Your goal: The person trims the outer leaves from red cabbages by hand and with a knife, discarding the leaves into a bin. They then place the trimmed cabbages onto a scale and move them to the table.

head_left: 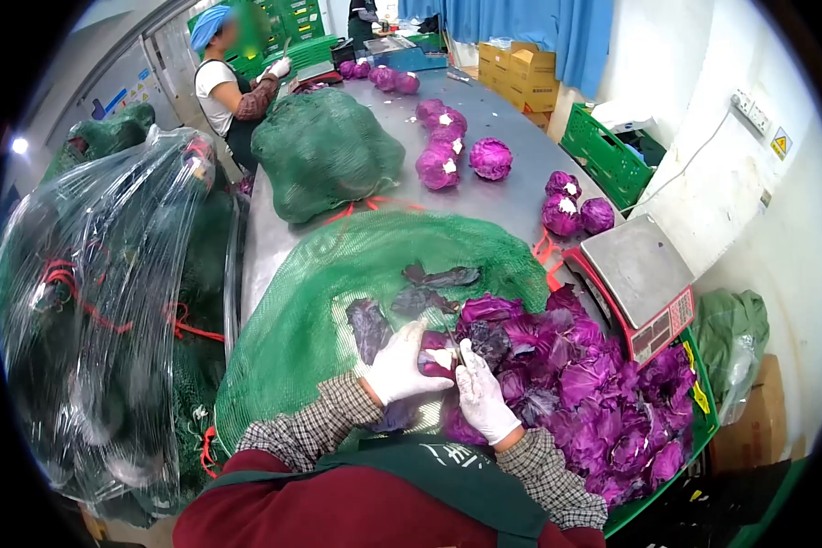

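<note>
My left hand (404,367), in a white glove, is closed around a red cabbage (437,354) with its pale cut stem facing up. Close on the other side, my gloved right hand (486,396) grips what looks like a small knife (458,350); its thin blade is against or very near the stem, and its handle is hidden. Under both hands lies a green mesh sack (292,320) with loose dark outer leaves (368,329) on it. Purple leaves (594,393) heap up directly right of my right hand.
A digital scale (637,269) stands right of the leaf-filled green crate (706,429). Several cabbages (491,159) sit farther back on the metal table (397,123), beside a full mesh sack (324,151). Plastic-wrapped sacks (110,310) stand left. Another person (233,87) works at the far left.
</note>
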Demonstrator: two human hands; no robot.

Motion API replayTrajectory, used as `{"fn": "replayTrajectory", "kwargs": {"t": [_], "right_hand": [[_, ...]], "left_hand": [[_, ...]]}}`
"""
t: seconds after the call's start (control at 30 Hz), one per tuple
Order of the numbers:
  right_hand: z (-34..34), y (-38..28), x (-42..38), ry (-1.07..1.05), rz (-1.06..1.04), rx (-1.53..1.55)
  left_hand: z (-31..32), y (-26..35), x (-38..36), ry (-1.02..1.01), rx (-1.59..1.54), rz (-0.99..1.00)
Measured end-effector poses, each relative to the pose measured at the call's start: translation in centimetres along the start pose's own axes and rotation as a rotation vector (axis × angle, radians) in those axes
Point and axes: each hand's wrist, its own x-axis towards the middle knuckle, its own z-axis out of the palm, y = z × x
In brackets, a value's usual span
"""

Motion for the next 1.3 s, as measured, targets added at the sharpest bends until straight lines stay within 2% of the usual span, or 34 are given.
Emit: {"fn": "replayTrajectory", "kwargs": {"t": [0.07, 0.17, 0.27, 0.3, 0.33, 0.4, 0.43, 0.47, 0.57, 0.6, 0.67, 0.7, 0.73, 0.77, 0.87, 0.9, 1.0, 1.03, 1.1, 1.13, 1.2, 1.27, 1.3], "right_hand": [[0.4, 0.2, 0.0, 0.028, -0.069, -0.091], [-0.5, -1.4, 0.5, -0.046, 0.07, 0.003], [-0.2, -0.5, 0.9, -0.04, 0.066, -0.167], [0.6, 1.8, 1.0, 0.0, -0.212, -0.474], [1.1, 3.3, 1.6, 0.105, -0.305, -0.489], [-1.5, -0.8, 3.2, -0.106, 0.182, -0.087], [-1.1, 0.7, 3.5, -0.197, 0.164, -0.317], [-0.4, 3.5, 3.8, -0.285, 0.146, -0.549], [1.9, 12.5, 1.6, -0.114, -0.077, -0.566], [2.4, 12.3, 1.4, -0.107, -0.166, -0.721], [2.7, 10.1, 0.2, 0.001, -0.235, -0.671], [2.0, 7.8, -0.5, 0.051, -0.289, -0.683], [1.5, 5.9, -0.6, 0.104, -0.345, -0.695], [1.6, 5.1, -0.3, 0.143, -0.367, -0.625], [0.7, 1.5, 0.1, 0.1, -0.435, -0.538], [0.3, -0.3, -0.3, 0.095, -0.421, -0.503], [-3.0, -2.5, 0.5, 0.164, -0.059, 0.038], [-4.6, -2.4, 0.6, 0.254, -0.053, -0.042], [-8.2, -1.1, 0.3, 0.468, -0.235, -0.743], [-9.7, -0.9, 1.1, 0.516, -0.234, -0.862], [-11.8, -1.9, 4.1, 0.418, 0.036, -0.1], [-11.1, -3.6, 4.8, 0.37, 0.147, -0.225], [-9.6, -2.9, 4.4, 0.368, 0.022, -0.152]], "left_hand": [[0.2, 0.0, -0.1, 0.01, 0.028, -0.003], [0.0, 0.6, -0.3, 0.006, 0.064, 0.011], [0.5, 1.0, -0.4, 0.032, 0.137, 0.015], [0.7, 1.1, -0.6, 0.045, 0.162, 0.014], [0.9, 1.0, -0.9, 0.058, 0.154, 0.009], [1.4, 0.8, -1.0, 0.089, 0.145, 0.013], [1.5, 0.8, -1.3, 0.12, 0.101, -0.004], [1.6, 0.4, -1.9, 0.131, 0.082, 0.068], [2.1, -3.1, -4.6, 0.208, -0.012, 0.286], [2.2, -4.0, -5.6, 0.209, -0.132, 0.25], [1.3, -5.4, -7.4, 0.165, -0.341, 0.058], [0.3, -5.7, -8.2, 0.074, -0.5, -0.085], [0.8, -8.3, -8.8, 0.087, -0.305, 0.009], [0.5, -7.9, -9.3, 0.109, -0.254, 0.027], [-1.3, -3.4, -9.4, 0.124, 0.034, 0.072], [-1.2, -2.7, -8.9, 0.073, 0.046, 0.081], [0.1, -3.9, -8.1, -0.031, -0.007, 0.126], [0.3, -4.5, -7.8, -0.041, -0.138, 0.106], [-0.5, -4.1, -7.1, -0.098, -0.326, 0.037], [-0.5, -4.3, -6.5, -0.096, -0.336, 0.031], [-0.2, -4.7, -4.7, -0.074, -0.27, 0.044], [-0.5, -4.3, -3.2, -0.137, -0.326, -0.027], [-0.6, -4.4, -2.4, -0.157, -0.324, -0.048]]}}
